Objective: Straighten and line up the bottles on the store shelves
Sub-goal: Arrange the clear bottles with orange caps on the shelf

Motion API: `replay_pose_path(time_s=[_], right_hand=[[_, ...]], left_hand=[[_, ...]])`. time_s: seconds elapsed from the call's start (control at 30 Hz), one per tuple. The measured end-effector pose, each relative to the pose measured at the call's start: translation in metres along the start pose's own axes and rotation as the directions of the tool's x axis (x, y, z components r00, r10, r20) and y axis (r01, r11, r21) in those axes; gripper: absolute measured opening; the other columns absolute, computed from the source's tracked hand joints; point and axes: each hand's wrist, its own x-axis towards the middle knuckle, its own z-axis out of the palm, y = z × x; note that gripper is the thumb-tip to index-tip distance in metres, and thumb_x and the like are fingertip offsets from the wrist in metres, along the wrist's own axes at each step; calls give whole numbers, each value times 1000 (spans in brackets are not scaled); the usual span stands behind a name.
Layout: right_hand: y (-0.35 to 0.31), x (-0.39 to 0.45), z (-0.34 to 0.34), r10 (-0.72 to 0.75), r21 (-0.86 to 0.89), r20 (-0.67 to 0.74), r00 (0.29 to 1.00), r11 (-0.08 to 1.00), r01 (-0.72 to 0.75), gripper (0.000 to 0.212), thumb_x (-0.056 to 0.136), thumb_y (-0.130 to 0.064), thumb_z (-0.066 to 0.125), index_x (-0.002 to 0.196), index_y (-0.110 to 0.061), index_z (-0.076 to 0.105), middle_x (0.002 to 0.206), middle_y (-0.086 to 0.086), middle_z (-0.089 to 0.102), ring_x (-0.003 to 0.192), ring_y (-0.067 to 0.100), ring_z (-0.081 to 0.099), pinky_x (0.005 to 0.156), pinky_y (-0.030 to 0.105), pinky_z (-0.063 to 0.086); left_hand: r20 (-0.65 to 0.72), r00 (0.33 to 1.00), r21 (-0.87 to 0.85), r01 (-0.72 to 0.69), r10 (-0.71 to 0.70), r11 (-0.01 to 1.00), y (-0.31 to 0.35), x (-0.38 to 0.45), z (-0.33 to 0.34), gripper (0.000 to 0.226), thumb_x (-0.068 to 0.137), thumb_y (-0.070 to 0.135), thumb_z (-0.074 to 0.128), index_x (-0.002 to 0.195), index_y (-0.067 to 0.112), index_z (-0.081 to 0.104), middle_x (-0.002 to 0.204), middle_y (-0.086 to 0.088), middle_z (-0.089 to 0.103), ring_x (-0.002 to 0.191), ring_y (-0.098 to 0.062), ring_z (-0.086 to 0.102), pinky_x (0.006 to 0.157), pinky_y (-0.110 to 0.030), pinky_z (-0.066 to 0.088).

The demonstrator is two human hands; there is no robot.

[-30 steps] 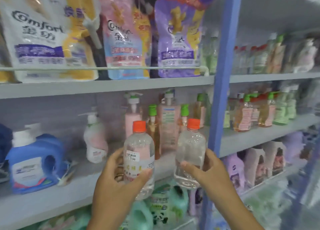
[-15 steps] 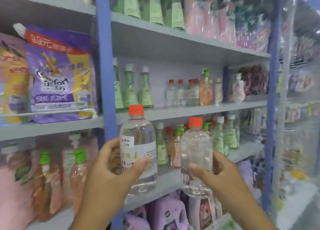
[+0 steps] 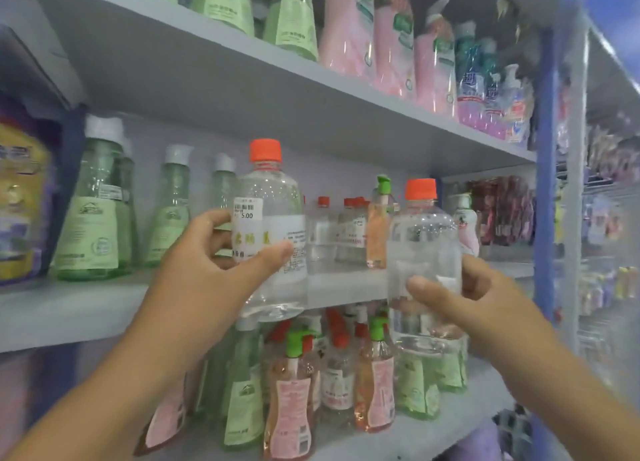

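My left hand grips a clear bottle with an orange cap and a white price label, held upright in front of the middle shelf. My right hand grips a second clear orange-capped bottle, also upright, a little lower and to the right. Behind them on the middle shelf stand several small clear red-capped bottles, a peach pump bottle and green bottles with white caps.
Green and pink bottles fill the top shelf. The lower shelf holds crowded pink, peach and green pump bottles, some tilted. A blue upright post bounds the bay on the right; a purple-yellow pouch sits at far left.
The view has swung right and up from the bay with refill pouches to the bay with green and clear bottles. Both hands have carried their bottles up to the middle shelf.
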Motion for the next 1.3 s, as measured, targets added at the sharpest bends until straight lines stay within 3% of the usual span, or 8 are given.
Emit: replay_pose_path(time_s=[0.17,0.37,0.6,0.7,0.83,0.93,1.07,1.3], right_hand=[[34,87,-45,-37,-87,-37,999,996,34,55,63,-62,83,108,-32,73,100,-11,79,95,15,76,91,46,57],[100,166,-82,8,-82,-45,999,997,-12,38,78,-55,79,98,-24,69,94,-2,73,85,13,68,67,28,47],[171,248,-119,15,-125,85,996,992,-4,37,78,-61,77,101,-35,64,100,-14,71,90,7,65,73,29,50],[185,272,-135,17,-179,226,974,984,24,26,84,-60,72,94,-39,60,100,-15,69,90,6,63,77,30,51],[199,301,-146,1,-214,371,929,973,85,24,92,-49,70,81,-40,50,88,-22,55,78,-4,52,59,17,39],[209,324,-142,51,-324,367,929,943,77,19,91,-53,70,88,-38,57,90,-15,61,77,6,60,60,25,50],[231,361,-130,71,-518,322,944,848,113,52,88,-65,64,104,-16,61,87,3,68,66,17,64,60,27,50],[252,402,-108,192,-614,342,920,787,64,67,89,-71,56,114,-9,63,80,8,65,59,21,55,59,28,46]], left_hand=[[60,996,152,63,-73,986,-4,58,54,69,62,63,82,121,43,52,103,19,74,89,-1,72,78,-34,56],[106,976,296,150,-189,943,-28,106,118,68,68,47,91,124,34,54,105,4,77,93,-15,75,77,-38,55],[19,947,381,289,-320,878,-43,141,188,72,75,36,90,128,23,44,111,-2,72,95,-21,74,84,-43,62],[32,930,582,280,-365,764,-36,153,207,71,78,49,84,127,23,39,115,1,68,97,-17,71,78,-37,64],[-37,920,773,274,-390,573,-35,169,226,66,80,53,81,123,18,45,109,-2,68,91,-20,73,77,-42,65],[-106,906,851,296,-410,434,-38,181,238,69,80,58,78,126,18,44,110,-4,65,84,-22,75,73,-42,66],[-195,884,941,291,-425,174,-48,202,244,70,82,69,68,122,12,56,110,-6,68,74,-23,77,73,-40,65],[-227,888,935,315,-401,166,-84,225,252,61,89,69,59,111,12,61,93,-3,75,71,-23,77,77,-36,64]])
